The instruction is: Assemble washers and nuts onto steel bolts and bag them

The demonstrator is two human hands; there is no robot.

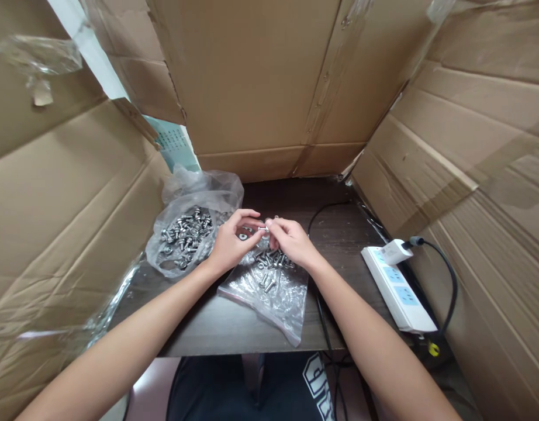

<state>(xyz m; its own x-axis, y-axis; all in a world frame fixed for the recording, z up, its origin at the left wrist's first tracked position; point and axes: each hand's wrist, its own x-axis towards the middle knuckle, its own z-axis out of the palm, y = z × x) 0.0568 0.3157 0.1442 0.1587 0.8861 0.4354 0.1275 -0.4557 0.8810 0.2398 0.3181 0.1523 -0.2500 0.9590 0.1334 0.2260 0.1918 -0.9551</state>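
Both hands meet above the middle of the table. Between their fingertips is a small silver bolt [263,229], lying roughly level. My left hand [237,238] pinches one end with thumb and fingers, while my right hand [289,238] grips the other end. Whether a nut or washer is on the bolt is too small to tell. Beneath the hands, a flat clear plastic bag [278,313] carries several loose bolts [269,283] and nuts. Left of my left hand, an open plastic bag [158,248] holds a heap of bolts with fitted washers or nuts [188,234].
A white power strip [401,292] with a plugged-in white adapter [396,251] lies on the right. A black cable [320,213] runs across the dark table [199,333]. Cardboard walls [261,76] enclose the back and both sides.
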